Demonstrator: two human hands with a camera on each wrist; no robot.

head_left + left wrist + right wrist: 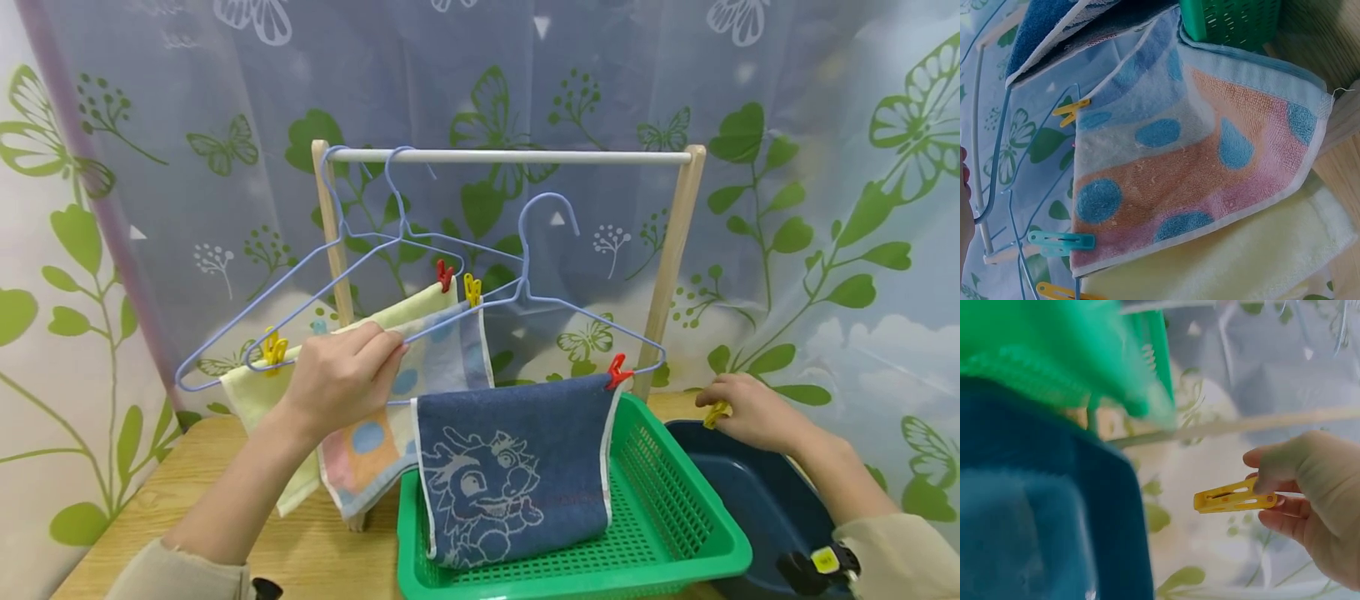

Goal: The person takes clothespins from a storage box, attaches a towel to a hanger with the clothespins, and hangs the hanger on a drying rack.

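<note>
My left hand grips the left end of a blue wire hanger, which is off the rail. Over this hanger's lower bar hangs a dark blue towel with a white cartoon figure. A red clothespin clips its right corner; its left corner shows no clip. Between thumb and fingers, my right hand pinches a yellow clothespin above the dark blue basin. Behind my left hand, a spotted multicolored towel and a pale yellow towel hang clipped on two other hangers.
A wooden rack with a white rail stands at the back, the two other hangers hooked at its left. Below the dark blue towel sits a green basket on the wooden table. A teal clothespin clips the spotted towel.
</note>
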